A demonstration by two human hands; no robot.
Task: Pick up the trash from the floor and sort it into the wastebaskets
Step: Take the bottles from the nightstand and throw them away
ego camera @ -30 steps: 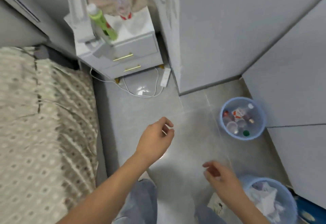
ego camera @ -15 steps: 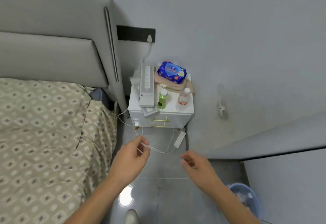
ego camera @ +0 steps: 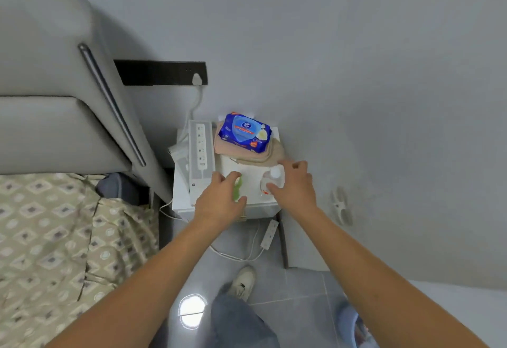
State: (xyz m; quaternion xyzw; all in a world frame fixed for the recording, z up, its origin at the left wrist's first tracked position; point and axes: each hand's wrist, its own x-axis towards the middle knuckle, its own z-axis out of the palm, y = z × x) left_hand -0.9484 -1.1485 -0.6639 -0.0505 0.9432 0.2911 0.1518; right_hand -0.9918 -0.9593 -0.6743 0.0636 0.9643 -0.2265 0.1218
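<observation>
Bottles next: left hand (ego camera: pixel 219 199) curling around green bottle (ego camera: pixel 237 191), right hand (ego camera: pixel 293 183) closing on clear bottle (ego camera: pixel 271 180), neither lifted; blue wastebasket (ego camera: pixel 347 323) waiting.

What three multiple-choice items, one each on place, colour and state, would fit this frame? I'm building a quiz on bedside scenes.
1. Where does the blue pack lie?
A. on folded cloth on the nightstand
B. on the bed
C. on the floor

2. What colour is the bottle at the left hand?
A. red
B. green
C. black

3. How are the hands?
A. both at bottles
B. both at the person's sides
C. both on the bed

Answers: 1 A, the pack tops the cloth. 2 B, green shows between thumb and fingers. 3 A, the right hand is at the clear bottle.
</observation>
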